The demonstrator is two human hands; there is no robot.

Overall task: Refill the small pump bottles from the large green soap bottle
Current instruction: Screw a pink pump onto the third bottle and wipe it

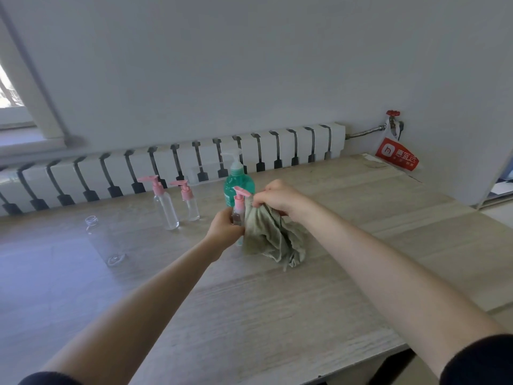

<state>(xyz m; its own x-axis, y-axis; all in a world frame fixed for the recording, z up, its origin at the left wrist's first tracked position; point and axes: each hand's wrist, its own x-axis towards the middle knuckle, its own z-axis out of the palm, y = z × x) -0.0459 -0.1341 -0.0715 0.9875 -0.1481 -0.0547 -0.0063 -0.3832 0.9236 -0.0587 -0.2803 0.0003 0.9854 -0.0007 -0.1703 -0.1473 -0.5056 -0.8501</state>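
Plenty of bare wood-grain table [249,315] along the near edge, with wide room between the two forearms and to either side of them; dark sleeves pushed up at the bottom corners. Further in, near the middle: left hand [223,227] wrapped round the lower body of a small pump bottle [238,211], fingers curled, holding it upright. Resting on the table or lifted just off it, cannot tell. Right hand [274,197] clenched on a bunched grey-green cloth [273,237], pressing the gathered top against the bottle's right side just below its pink pump; rest of the cloth hanging down and spilling onto the table. Contents of the held bottle mostly hidden by fingers and cloth. Off to the left, well apart from the hands, a capless clear bottle [103,240], neck open, seemingly nothing inside. Just behind the held bottle, overlapping it from this angle, the large green soap bottle [241,187], upright, white pump on, green soap up to the shoulder. Left of that, a taller pump bottle [166,211] and a shorter pump bottle [191,205], upright, near each other but apart, pink pumps fitted, clear walls, looking empty. Open table to the right of the hands, stretching to the far edge. Beyond that edge, a white radiator [194,159] along the wall, a red valve [392,113] at the right corner with a red-and-white bag [397,155] hanging below, and a window [11,93] at far left.
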